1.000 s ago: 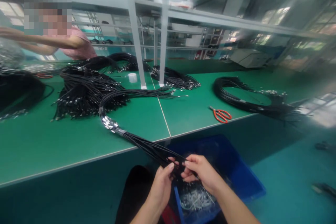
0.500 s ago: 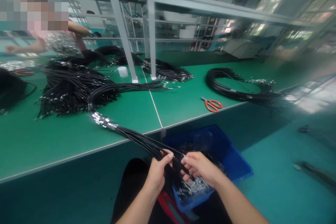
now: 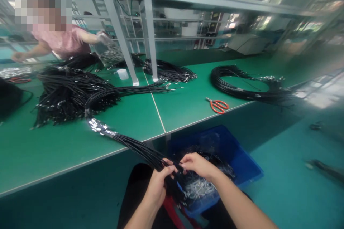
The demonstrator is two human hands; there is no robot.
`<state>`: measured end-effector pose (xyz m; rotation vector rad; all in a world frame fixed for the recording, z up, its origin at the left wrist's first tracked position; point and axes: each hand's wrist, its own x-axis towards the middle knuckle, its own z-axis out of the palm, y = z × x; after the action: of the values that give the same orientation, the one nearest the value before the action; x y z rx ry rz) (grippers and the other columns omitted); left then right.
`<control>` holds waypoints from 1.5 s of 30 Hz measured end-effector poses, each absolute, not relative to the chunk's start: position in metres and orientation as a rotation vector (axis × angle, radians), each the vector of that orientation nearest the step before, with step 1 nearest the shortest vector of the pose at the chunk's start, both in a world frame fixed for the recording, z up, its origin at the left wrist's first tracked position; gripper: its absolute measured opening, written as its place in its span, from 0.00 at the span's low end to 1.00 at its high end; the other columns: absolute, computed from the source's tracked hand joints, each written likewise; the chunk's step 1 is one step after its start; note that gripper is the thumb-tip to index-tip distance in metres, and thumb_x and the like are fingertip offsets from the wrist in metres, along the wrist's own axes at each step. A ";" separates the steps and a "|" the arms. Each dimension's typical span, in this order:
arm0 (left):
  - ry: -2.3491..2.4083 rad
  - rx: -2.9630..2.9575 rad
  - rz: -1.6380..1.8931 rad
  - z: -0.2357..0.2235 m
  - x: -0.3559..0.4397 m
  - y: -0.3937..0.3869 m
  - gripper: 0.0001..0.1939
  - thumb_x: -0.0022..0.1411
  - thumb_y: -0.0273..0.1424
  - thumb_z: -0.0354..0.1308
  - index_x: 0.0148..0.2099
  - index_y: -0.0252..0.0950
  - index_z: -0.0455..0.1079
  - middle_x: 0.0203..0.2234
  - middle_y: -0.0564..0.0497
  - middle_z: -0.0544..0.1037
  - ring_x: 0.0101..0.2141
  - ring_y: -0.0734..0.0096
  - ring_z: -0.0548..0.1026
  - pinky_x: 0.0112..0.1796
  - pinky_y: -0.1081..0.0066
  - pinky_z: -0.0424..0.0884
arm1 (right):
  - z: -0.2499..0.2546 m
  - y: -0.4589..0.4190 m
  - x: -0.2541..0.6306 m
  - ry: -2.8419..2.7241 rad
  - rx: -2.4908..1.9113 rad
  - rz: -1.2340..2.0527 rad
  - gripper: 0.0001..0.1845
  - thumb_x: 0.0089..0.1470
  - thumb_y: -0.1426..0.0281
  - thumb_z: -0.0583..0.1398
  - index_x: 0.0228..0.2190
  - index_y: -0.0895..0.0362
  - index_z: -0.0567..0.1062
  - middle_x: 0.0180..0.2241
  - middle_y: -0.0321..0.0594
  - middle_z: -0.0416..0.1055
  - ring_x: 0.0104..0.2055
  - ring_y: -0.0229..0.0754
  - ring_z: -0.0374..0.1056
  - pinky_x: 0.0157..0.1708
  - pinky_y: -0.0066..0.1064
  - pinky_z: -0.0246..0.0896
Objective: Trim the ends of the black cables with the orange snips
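Close work just off the desk (image 3: pixel 134 114)

The green desk spans our view; below its front edge sits the blue bin (image 3: pixel 252 171). Our black bundle (image 3: pixel 139 148) curves across the desk, crosses that edge and hangs its ends by the bin's near-left corner. Our left hand (image 3: pixel 158 180) is curled around it, thumb on top. Half a second ago our right hand (image 3: pixel 200 166) was farther out along a strand; now it is just beside the left, so both attend to one stretch. Its fingertips are nearly together; we cannot tell whether they pinch anything. Room to move lies between bundle and scissors (image 3: pixel 219 106), which rest near the edge.
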<state>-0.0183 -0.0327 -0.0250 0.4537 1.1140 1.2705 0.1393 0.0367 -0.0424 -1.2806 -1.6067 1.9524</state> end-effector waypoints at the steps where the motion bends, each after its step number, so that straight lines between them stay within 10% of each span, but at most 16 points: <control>1: 1.125 0.445 1.278 -0.026 -0.018 -0.032 0.06 0.49 0.26 0.62 0.33 0.34 0.72 0.19 0.53 0.73 0.22 0.75 0.68 0.25 0.76 0.63 | -0.043 0.034 0.140 -1.592 -1.283 1.996 0.13 0.57 0.67 0.58 0.43 0.59 0.70 0.42 0.42 0.70 0.38 0.43 0.69 0.37 0.40 0.67; 27: 1.233 0.369 1.276 -0.018 -0.013 -0.020 0.09 0.48 0.32 0.65 0.29 0.29 0.76 0.16 0.53 0.73 0.19 0.76 0.69 0.22 0.78 0.65 | -0.004 -0.021 0.211 -1.429 -1.309 2.074 0.15 0.52 0.62 0.55 0.20 0.59 0.69 0.10 0.33 0.66 0.11 0.35 0.62 0.13 0.24 0.52; 34: 1.264 0.359 1.285 -0.010 -0.014 -0.017 0.07 0.46 0.30 0.66 0.26 0.30 0.76 0.15 0.52 0.74 0.18 0.77 0.68 0.20 0.78 0.63 | 0.020 -0.015 0.186 -1.618 -1.384 1.554 0.13 0.55 0.65 0.50 0.33 0.56 0.72 0.23 0.35 0.66 0.24 0.39 0.62 0.24 0.30 0.53; 45: 1.267 0.339 1.304 -0.009 -0.008 -0.018 0.07 0.43 0.30 0.67 0.24 0.30 0.76 0.14 0.52 0.74 0.18 0.73 0.70 0.22 0.75 0.66 | 0.015 -0.014 0.143 -1.886 -1.447 1.229 0.09 0.51 0.68 0.56 0.21 0.53 0.64 0.25 0.37 0.61 0.28 0.42 0.57 0.31 0.34 0.46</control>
<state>-0.0081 -0.0179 -0.0087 0.3390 1.2666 1.3035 0.1431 -0.0143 0.0146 -1.4469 -1.8860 1.2288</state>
